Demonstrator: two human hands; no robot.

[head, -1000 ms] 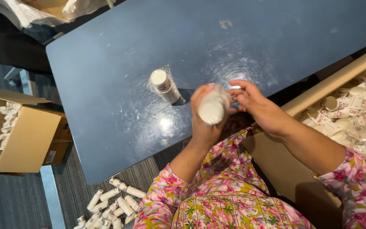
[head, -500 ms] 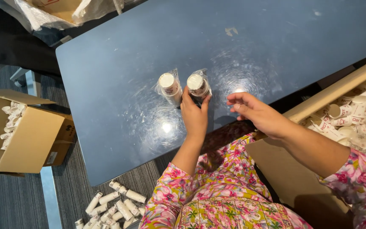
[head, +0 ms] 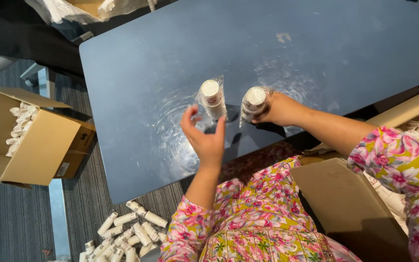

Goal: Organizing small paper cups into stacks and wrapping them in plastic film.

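Moved: since half a second ago the left hand (head: pixel 204 138) has let go and pulled back, while the right hand (head: pixel 280 109) has reached in.
Left hand: open, fingers spread, empty (just short of the left bottle (head: pixel 212 99)).
Right hand: closed around the right bottle (head: pixel 254 103).
Place: both on the dark worktop (head: pixel 136 73), side by side.
Axis: upright, white caps up.
Tip: probably best to steady each bottle low.

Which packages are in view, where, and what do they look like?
Left wrapped bottle: upright on table, white cap, clear film.
Right wrapped bottle: upright, held by right hand.
Open cardboard box: floor left, brown, white tubes inside.
Loose tubes: white, piled on floor.
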